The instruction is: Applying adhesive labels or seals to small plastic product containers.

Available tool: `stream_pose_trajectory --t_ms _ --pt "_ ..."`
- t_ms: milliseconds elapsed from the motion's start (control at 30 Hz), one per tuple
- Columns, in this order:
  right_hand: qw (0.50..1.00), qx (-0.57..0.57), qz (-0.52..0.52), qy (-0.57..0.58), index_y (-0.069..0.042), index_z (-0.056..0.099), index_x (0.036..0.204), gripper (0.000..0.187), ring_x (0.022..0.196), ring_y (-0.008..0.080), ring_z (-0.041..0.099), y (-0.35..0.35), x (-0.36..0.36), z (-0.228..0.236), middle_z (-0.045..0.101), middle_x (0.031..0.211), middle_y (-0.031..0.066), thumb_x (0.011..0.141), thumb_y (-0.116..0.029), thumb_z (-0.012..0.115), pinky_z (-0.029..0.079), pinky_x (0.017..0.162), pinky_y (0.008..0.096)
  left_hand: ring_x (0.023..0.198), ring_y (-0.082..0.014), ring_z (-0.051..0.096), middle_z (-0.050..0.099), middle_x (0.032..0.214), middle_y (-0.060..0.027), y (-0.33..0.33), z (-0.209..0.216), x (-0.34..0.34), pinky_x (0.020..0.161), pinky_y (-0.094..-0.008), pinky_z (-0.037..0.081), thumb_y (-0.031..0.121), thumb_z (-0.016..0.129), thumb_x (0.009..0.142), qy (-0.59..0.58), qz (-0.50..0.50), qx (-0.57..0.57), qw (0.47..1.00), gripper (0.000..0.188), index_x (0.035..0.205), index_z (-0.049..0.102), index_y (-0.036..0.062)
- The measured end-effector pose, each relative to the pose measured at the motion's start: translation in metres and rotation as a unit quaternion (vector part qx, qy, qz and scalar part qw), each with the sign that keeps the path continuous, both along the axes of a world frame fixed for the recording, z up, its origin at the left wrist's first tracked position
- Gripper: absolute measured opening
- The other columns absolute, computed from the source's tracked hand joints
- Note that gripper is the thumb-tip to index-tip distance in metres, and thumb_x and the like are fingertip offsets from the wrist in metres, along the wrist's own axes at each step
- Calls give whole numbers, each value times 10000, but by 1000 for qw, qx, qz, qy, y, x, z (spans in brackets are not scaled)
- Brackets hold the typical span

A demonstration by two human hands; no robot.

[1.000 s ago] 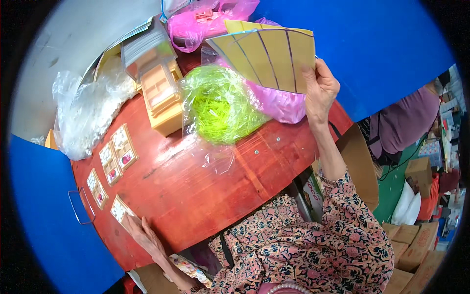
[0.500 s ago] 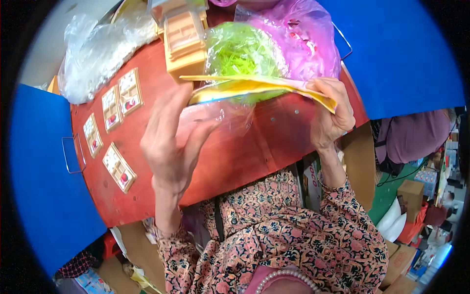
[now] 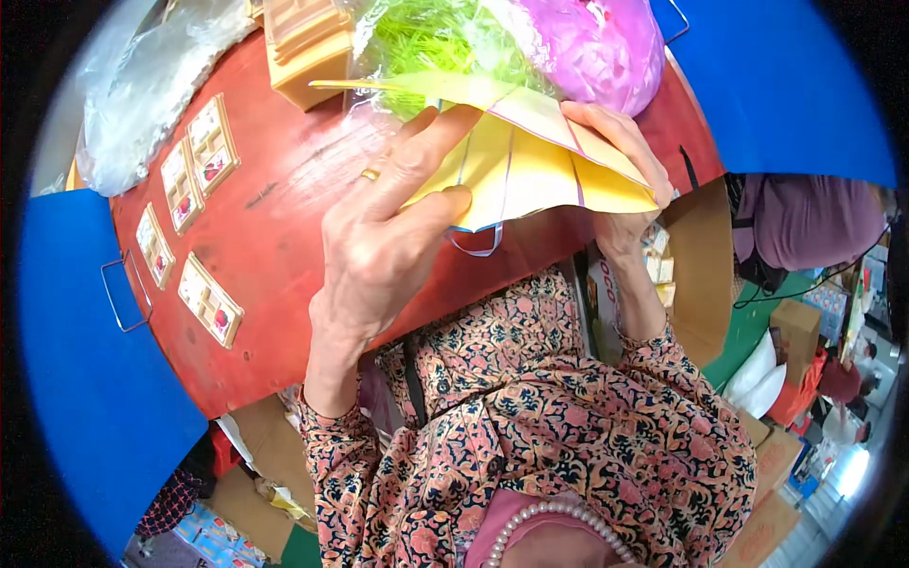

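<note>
Between my hands is a yellow paper bag (image 3: 530, 175) with a thin pale ribbon handle (image 3: 476, 248) hanging below it. It is partly spread, with a yellow inside and a paler upper panel. My right hand (image 3: 630, 166) grips its right end, fingers over the top side. At the left end, my left hand (image 3: 393, 222), with a ring on one finger, has its thumb and fingers on the bag's edges; some fingertips are hidden. On the red tabletop (image 3: 275, 284) to the left lie several small compartmented trays (image 3: 210, 298) with red and white pieces.
Past the bag lie clear plastic with bright green shreds (image 3: 426, 43) and a pink plastic bag (image 3: 606, 57). Stacked tan trays (image 3: 308, 47) and a clear plastic bag (image 3: 151, 85) are at the far left. A cardboard box (image 3: 699, 275) stands beside the table's right side.
My left hand has come in from beside the bag onto its left end. The bag has tilted and spread, showing its yellow inside and ribbon. The view has shifted, moving the table's things upward.
</note>
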State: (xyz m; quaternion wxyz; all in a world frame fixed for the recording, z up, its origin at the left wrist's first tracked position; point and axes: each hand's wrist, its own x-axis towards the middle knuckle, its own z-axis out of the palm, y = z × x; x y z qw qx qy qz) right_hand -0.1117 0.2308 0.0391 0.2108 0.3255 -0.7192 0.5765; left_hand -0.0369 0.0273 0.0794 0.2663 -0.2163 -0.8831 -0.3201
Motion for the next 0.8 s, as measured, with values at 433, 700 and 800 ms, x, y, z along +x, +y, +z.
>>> stream_pose_trajectory --t_ms 433,700,800 --pt "916 -68 -119 -377 16 584 983 159 808 107 560 168 16 16 612 945 42 840 -49 557 442 710 227 987 -333 594 585 1072 -248 5 9 23 839 -361 477 6 696 648 75 59 92 991 230 865 640 -43" --pt "783 134 -70 -604 57 593 915 155 717 94 557 209 45 -74 627 838 58 823 -57 545 446 637 235 836 -233 627 617 1008 -150 -6 -40 65 700 -284 497 -21 646 725 -189 148 207 948 131 855 632 -18" --pt "781 242 -51 -574 40 603 922 160 701 105 570 231 53 -131 639 849 58 839 -94 572 460 627 263 824 -227 627 623 984 -146 -9 -42 77 693 -281 495 -22 636 736 -208 180 224 935 112 849 628 -25"
